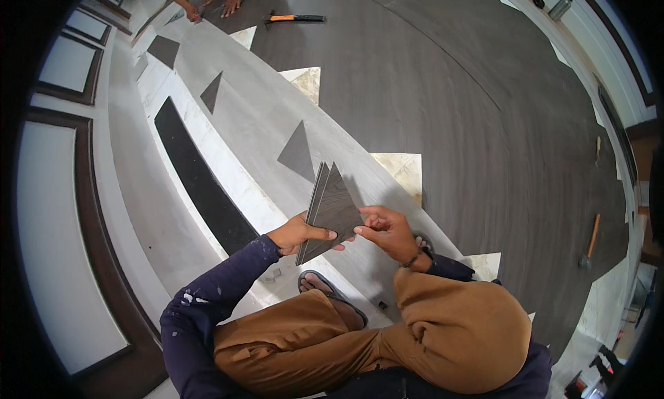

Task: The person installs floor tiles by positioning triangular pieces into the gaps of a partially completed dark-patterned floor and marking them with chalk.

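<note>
A small stack of dark grey triangular flooring offcuts (336, 206) is held up in front of my knees, points upward. My left hand (299, 234) wraps round its lower left side, thumb across the front face. With thumb and fingers, my right hand (391, 233) pinches the right edge of the front piece. Beyond the stack, a loose triangular offcut (299, 152) lies on the pale grey plank strip (242, 108). Further away on the strip are another triangular piece (212, 92) and a dark angular piece (164, 51).
Dark wood-look flooring (443, 87) spreads to the right, with pale marbled tile (401, 172) showing along its stepped edge. An orange-handled hammer (296, 17) lies far off; another hammer (590, 241) lies at right. A co-worker's hands (232, 0) touch the floor at the top left.
</note>
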Motion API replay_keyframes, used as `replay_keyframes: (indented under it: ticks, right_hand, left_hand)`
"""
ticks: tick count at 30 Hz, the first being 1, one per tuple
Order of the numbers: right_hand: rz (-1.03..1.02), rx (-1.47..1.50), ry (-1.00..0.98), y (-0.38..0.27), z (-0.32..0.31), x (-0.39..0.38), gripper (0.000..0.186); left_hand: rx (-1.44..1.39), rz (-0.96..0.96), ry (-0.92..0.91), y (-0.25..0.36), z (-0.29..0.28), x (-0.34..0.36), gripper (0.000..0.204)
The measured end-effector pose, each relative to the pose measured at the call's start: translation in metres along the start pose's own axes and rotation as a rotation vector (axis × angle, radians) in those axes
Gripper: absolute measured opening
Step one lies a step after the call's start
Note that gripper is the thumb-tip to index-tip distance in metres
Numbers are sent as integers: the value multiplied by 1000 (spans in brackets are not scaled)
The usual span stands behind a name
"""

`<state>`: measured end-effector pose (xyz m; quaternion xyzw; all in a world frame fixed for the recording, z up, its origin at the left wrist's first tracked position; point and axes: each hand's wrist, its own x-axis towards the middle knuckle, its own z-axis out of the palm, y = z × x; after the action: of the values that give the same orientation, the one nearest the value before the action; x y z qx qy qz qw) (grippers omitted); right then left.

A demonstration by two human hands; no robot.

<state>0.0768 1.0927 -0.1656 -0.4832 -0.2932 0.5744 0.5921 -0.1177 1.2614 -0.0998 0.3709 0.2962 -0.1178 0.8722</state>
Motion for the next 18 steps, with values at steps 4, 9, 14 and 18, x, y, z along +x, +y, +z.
replay_keyframes:
  ticks: [4, 9, 14, 18]
  right_hand:
    - [104, -90, 2, 4, -4, -1, 25]
    - [282, 179, 76, 27, -25, -6, 24]
    - [409, 500, 443, 59, -56, 0, 44]
    - [356, 538, 618, 83, -71, 25, 69]
  left_hand:
    - [153, -30, 219, -24, -21, 11, 69]
    - [-127, 59, 348, -34, -32, 12, 58]
    - [-328, 165, 413, -44, -71, 7, 57]
    - [-332, 128, 504, -59, -90, 3, 62]
